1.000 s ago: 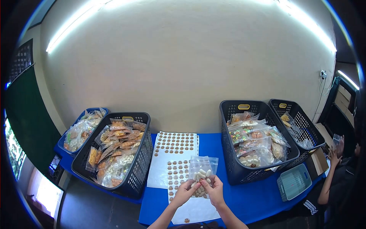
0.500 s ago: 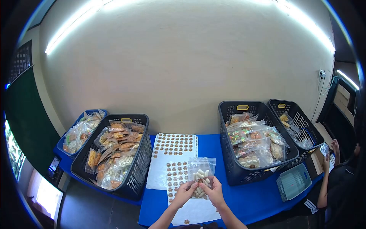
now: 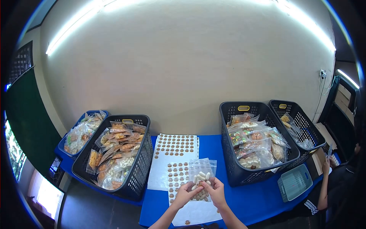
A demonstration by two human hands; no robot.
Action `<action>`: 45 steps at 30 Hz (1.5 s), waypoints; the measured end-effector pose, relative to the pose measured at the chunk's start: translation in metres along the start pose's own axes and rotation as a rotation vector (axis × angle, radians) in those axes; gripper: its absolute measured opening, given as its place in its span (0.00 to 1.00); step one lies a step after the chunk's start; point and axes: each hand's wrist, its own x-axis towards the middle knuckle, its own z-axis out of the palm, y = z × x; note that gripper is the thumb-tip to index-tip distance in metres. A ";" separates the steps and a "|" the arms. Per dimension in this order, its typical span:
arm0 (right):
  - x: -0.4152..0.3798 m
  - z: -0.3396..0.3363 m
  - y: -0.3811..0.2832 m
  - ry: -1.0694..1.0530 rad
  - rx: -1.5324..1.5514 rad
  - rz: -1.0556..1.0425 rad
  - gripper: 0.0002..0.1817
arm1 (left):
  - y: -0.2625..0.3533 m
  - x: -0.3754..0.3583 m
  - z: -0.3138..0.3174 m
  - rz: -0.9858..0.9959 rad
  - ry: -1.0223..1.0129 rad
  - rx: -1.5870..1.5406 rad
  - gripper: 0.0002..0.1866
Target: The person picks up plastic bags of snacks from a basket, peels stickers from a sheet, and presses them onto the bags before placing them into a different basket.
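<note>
Between my two hands is a clear zip bag filled with whitish oval pieces that look like candies or nuts. My left hand grips its left side, and my right hand grips its right side. Both thumbs press near a small brown round sticker on the bag's front. Under the bag lies a sticker sheet with rows of brown round stickers. Farther back, another sticker sheet rests on the blue table cover.
A dark basket of snack bags stands left, beside a blue basket. On the right are two more dark baskets, one large and one farther right. A grey-green tray sits near another person's arm.
My hands stay on the bag, with the thumbs slightly shifted around the sticker. At the right, the other person's hands have moved a little.
</note>
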 end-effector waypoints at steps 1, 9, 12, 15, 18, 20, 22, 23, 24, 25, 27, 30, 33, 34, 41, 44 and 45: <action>0.000 0.001 0.000 0.015 -0.036 -0.026 0.11 | 0.001 0.000 0.001 0.005 0.010 0.005 0.19; -0.005 0.005 -0.002 0.081 -0.126 -0.117 0.08 | -0.007 0.002 0.000 -0.015 0.021 0.035 0.20; -0.005 0.005 -0.008 0.057 0.010 -0.049 0.08 | -0.005 0.001 0.005 0.013 0.019 -0.047 0.21; -0.004 0.004 -0.006 0.084 -0.034 -0.065 0.08 | -0.004 0.000 0.008 0.062 -0.006 -0.026 0.21; -0.003 0.000 0.000 0.094 -0.019 -0.064 0.08 | -0.001 0.000 0.005 -0.006 -0.059 0.014 0.20; -0.004 0.003 -0.001 0.093 -0.030 -0.087 0.08 | 0.007 -0.002 0.005 0.029 0.019 -0.072 0.16; -0.004 0.003 0.000 0.092 -0.055 -0.106 0.07 | 0.013 -0.002 0.003 0.056 0.046 -0.079 0.14; -0.005 0.002 0.002 0.090 -0.075 -0.113 0.07 | 0.015 -0.001 0.001 0.067 0.036 -0.044 0.13; -0.005 0.002 0.004 0.088 -0.096 -0.121 0.07 | 0.015 -0.001 0.000 0.077 0.026 -0.010 0.12; -0.005 0.000 0.007 0.089 -0.091 -0.124 0.07 | 0.016 -0.002 0.000 0.075 0.030 -0.017 0.11; -0.004 -0.002 0.012 0.091 -0.078 -0.135 0.07 | 0.017 -0.002 0.000 0.073 0.035 -0.027 0.11; -0.005 -0.002 0.002 0.050 0.067 0.004 0.09 | 0.008 0.001 0.002 0.093 0.049 -0.107 0.11; -0.007 0.005 -0.005 -0.051 0.038 -0.059 0.13 | 0.014 -0.001 0.002 0.066 0.093 -0.043 0.11; -0.007 0.003 -0.005 -0.061 0.021 -0.045 0.13 | 0.013 -0.001 0.001 0.062 0.086 -0.036 0.11; -0.010 -0.003 0.005 -0.100 -0.109 -0.044 0.16 | 0.013 0.008 -0.001 0.188 0.109 -0.243 0.11; -0.018 0.000 0.006 -0.142 -0.260 -0.063 0.16 | 0.013 0.016 -0.013 0.192 0.162 -0.220 0.10; -0.020 0.002 0.005 -0.157 -0.319 -0.078 0.16 | 0.017 0.017 -0.016 0.181 0.155 -0.186 0.10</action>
